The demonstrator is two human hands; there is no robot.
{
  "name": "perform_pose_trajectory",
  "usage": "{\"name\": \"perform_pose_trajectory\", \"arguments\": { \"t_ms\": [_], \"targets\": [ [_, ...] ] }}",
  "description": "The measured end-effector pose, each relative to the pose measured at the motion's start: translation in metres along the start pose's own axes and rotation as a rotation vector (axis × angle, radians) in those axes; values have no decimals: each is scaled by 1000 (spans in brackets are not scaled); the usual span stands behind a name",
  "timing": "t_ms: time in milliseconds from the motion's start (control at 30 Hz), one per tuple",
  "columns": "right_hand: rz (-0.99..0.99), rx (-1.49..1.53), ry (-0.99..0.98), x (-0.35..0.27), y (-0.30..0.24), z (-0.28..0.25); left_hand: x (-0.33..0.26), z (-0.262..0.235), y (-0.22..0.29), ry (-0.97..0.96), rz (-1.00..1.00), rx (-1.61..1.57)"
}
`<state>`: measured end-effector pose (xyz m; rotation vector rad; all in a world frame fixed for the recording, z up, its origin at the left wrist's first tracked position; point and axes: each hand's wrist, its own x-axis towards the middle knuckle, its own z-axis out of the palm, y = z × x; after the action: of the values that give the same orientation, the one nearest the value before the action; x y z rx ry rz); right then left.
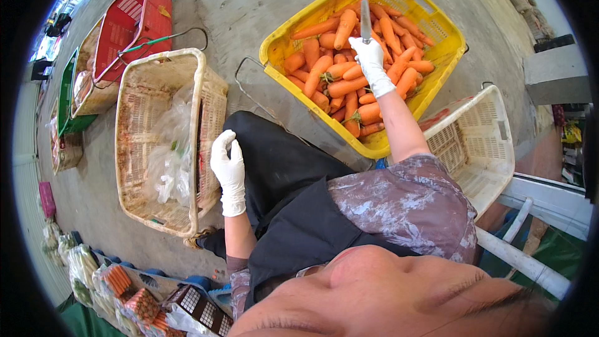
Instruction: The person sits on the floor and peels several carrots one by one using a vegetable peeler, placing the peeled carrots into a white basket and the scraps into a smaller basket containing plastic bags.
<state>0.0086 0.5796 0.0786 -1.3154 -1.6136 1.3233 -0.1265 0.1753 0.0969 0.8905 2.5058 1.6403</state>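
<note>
Two white-gloved hands are at work around a yellow crate (pixel 446 39) heaped with orange carrots (pixel 345 86); the crate sits on the grey concrete floor (pixel 212 0), just beyond the person's bent leg in black trousers (pixel 274 150). Over the middle of the yellow crate, the right hand (pixel 370 62) is closed around a knife (pixel 365 20), its blade pointing toward the crate's far side and its handle hidden in the glove. Whether blade or glove touches the carrots I cannot tell. The left hand (pixel 228 171) is well apart from the yellow crate, on its left and nearer the person; its fingers are loosely bent, the thumb a little away from them, and it seems to hold nothing. Near that hand, left of the yellow crate, stands a stained white crate (pixel 138 118) with clear plastic bags (pixel 171 150) inside. A bent wire (pixel 249 81) lies just beside the yellow crate's left end. Farther left of it are a red crate (pixel 160 15) and a green crate (pixel 78 123). Another pale crate (pixel 483 134) stands just right of the yellow crate, on the person's side.
</note>
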Motion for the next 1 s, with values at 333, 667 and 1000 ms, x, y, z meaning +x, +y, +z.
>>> {"name": "perform_pose_trajectory", "arguments": {
  "t_ms": [333,667,1000],
  "targets": [
    [142,45,-10,38,56,57,-20,-5,0,37,-45,40],
    [362,645,-502,-14,40,-23,-46,-19,-25,66,-102,89],
    [-149,233,-1155,-142,-130,142,-42,-16,-27,29,-68,126]
  ]
}}
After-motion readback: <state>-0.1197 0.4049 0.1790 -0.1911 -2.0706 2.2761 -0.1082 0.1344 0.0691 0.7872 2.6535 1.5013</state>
